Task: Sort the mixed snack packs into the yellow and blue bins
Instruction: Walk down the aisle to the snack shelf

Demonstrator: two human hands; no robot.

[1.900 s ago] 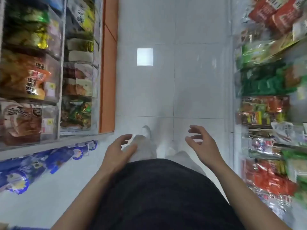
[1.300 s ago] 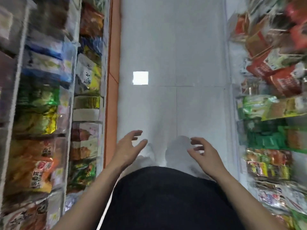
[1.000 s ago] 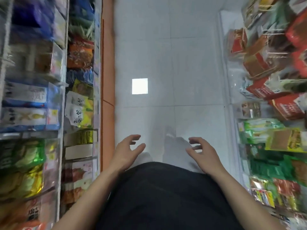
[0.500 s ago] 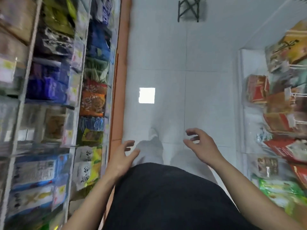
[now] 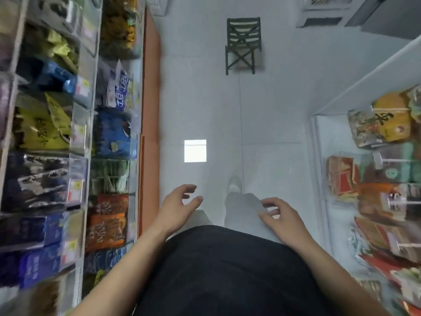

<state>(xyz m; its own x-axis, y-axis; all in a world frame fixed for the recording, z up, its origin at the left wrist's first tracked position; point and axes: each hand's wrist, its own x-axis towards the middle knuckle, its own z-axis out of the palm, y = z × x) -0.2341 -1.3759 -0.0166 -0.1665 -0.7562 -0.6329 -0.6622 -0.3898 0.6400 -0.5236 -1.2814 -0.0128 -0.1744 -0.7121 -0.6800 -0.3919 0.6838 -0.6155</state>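
Note:
My left hand (image 5: 176,207) hangs in front of my waist with loosely curled fingers and holds nothing. My right hand (image 5: 281,218) hangs the same way on the other side, also holding nothing. Snack packs fill clear shelf compartments on the left (image 5: 109,131) and hang or lie on the shelves at the right (image 5: 378,124). No yellow bin and no blue bin shows in the head view.
I stand in a narrow aisle with a white tiled floor (image 5: 205,106). An orange base strip (image 5: 149,92) runs along the left shelf. A dark green folding chair (image 5: 243,45) stands at the far end of the aisle. My white shoe (image 5: 234,184) is stepping ahead.
I have walked forward along the aisle; shelves slid back past me and the chair came into view at the far end. Both hands stayed held out in front, holding nothing.

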